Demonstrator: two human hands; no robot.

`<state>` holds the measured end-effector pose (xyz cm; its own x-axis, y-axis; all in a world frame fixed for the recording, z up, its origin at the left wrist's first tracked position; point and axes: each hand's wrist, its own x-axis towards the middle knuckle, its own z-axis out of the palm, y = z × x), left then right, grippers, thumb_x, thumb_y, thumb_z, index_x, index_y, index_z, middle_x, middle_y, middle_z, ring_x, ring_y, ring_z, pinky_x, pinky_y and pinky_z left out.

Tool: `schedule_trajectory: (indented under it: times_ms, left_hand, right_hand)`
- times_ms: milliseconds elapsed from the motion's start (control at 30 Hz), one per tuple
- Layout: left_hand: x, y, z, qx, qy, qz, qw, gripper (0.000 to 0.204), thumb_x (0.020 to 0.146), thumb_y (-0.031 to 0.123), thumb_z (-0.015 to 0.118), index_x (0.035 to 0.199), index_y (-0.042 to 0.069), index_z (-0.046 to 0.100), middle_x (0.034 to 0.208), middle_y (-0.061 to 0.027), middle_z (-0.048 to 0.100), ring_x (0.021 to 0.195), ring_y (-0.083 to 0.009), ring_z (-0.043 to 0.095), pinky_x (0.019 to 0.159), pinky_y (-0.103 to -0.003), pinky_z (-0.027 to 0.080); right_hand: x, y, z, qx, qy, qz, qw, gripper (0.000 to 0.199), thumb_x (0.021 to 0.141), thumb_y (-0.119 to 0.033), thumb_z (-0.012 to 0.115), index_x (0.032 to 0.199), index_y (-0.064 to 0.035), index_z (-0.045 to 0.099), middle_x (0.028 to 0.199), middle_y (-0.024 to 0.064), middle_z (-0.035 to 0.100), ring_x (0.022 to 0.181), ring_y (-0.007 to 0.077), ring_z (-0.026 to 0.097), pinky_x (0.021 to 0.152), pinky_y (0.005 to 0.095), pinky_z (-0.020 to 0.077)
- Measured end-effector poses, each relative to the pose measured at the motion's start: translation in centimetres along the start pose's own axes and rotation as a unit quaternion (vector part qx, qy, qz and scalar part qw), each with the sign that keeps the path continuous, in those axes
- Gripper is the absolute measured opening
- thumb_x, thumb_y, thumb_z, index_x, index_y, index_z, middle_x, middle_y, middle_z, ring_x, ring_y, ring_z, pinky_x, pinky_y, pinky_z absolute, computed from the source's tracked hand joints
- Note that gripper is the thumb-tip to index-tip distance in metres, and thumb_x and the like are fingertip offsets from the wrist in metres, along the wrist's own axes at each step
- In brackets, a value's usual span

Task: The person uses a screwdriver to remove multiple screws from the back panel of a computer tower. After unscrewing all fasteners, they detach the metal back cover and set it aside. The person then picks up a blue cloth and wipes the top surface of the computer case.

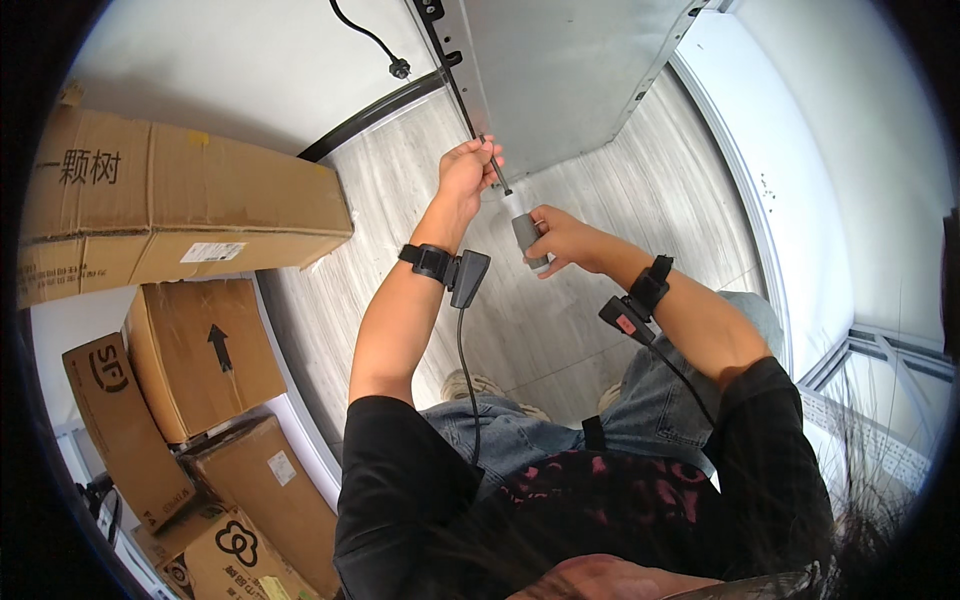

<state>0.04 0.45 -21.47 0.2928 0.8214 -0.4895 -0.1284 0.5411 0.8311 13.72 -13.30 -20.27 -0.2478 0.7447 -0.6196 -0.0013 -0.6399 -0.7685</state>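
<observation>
Plank floor [390, 175] beneath screwdriver [512, 206]: right hand [565, 240] closed round handle [523, 234], left hand [463, 172] round shaft [503, 181].

- Screwdriver handle [525, 234]: matt, plastic-looking.
- Screwdriver shaft [503, 180]: smooth metal.
- Upright panel [560, 80]: smooth metal, soft sheen.
- Floor [400, 175]: matt, wood-grained.
- Cartons [220, 185]: matt cardboard, creased.
- Jeans [650, 410]: denim cloth.

The floor [390, 180] is brightly lit; straight edges are bowed toward the rim, and corners are blackened.

Left grip [469, 170] pinched, right grip [566, 241] curled
</observation>
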Motion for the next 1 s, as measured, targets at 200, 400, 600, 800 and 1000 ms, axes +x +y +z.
schedule_trajectory:
  times_ms: [200, 400, 600, 800, 1000]
  left_hand:
    - [-0.6, 0.1, 0.5, 0.027, 0.009, -0.004, 1.0, 0.015, 0.089, 0.014, 0.057, 0.103, 0.008, 0.059, 0.089, 0.0001, 0.062, 0.074, -0.0087, 0.058, 0.067, -0.024, 0.047]
    - [0.0, -1.0, 0.2, 0.062, 0.019, 0.05, 0.997, 0.013, 0.087, 0.012, 0.061, 0.099, 0.007, 0.06, 0.076, 0.0034, 0.057, 0.064, -0.0077, 0.053, 0.058, -0.022, 0.045]
    - [0.1, -1.0, 0.1, 0.044, 0.001, 0.046, 0.998, 0.013, 0.087, 0.012, 0.06, 0.099, 0.007, 0.06, 0.076, 0.0033, 0.058, 0.064, -0.0074, 0.054, 0.057, -0.021, 0.044]
    - [-0.2, -0.8, 0.3, 0.068, 0.026, 0.043, 0.996, 0.014, 0.087, 0.013, 0.061, 0.1, 0.008, 0.061, 0.075, 0.0038, 0.057, 0.062, -0.0066, 0.051, 0.058, -0.022, 0.042]
    - [0.2, -0.8, -0.2, 0.078, 0.008, 0.045, 0.996, 0.013, 0.088, 0.014, 0.06, 0.099, 0.008, 0.062, 0.075, 0.0041, 0.057, 0.062, -0.0064, 0.05, 0.059, -0.022, 0.042]
  right_hand:
    - [1.1, 0.6, 0.3, -0.06, 0.004, -0.001, 0.998, 0.056, 0.07, -0.009, 0.07, 0.117, 0.0042, 0.042, 0.098, 0.0138, 0.055, 0.084, 0.0234, 0.06, 0.059, 0.0351, 0.0572]
    - [1.8, 1.2, 1.1, -0.131, 0.077, 0.005, 0.988, 0.051, 0.07, -0.011, 0.071, 0.113, -0.0002, 0.045, 0.092, 0.0094, 0.055, 0.078, 0.0191, 0.059, 0.06, 0.0337, 0.0552]
    - [2.1, 1.5, 1.0, -0.103, 0.04, -0.01, 0.994, 0.049, 0.07, -0.012, 0.072, 0.11, -0.0006, 0.045, 0.087, 0.0064, 0.052, 0.076, 0.0175, 0.057, 0.058, 0.0332, 0.0544]
    - [1.3, 0.3, 2.2, -0.134, 0.028, -0.003, 0.991, 0.05, 0.071, -0.014, 0.071, 0.11, -0.0012, 0.043, 0.086, 0.0052, 0.05, 0.076, 0.0174, 0.056, 0.059, 0.0333, 0.0547]
    - [1.8, 0.8, 1.7, -0.058, -0.008, -0.016, 0.998, 0.054, 0.071, -0.014, 0.071, 0.114, -0.0008, 0.041, 0.095, 0.0092, 0.051, 0.079, 0.0193, 0.057, 0.057, 0.0328, 0.0549]
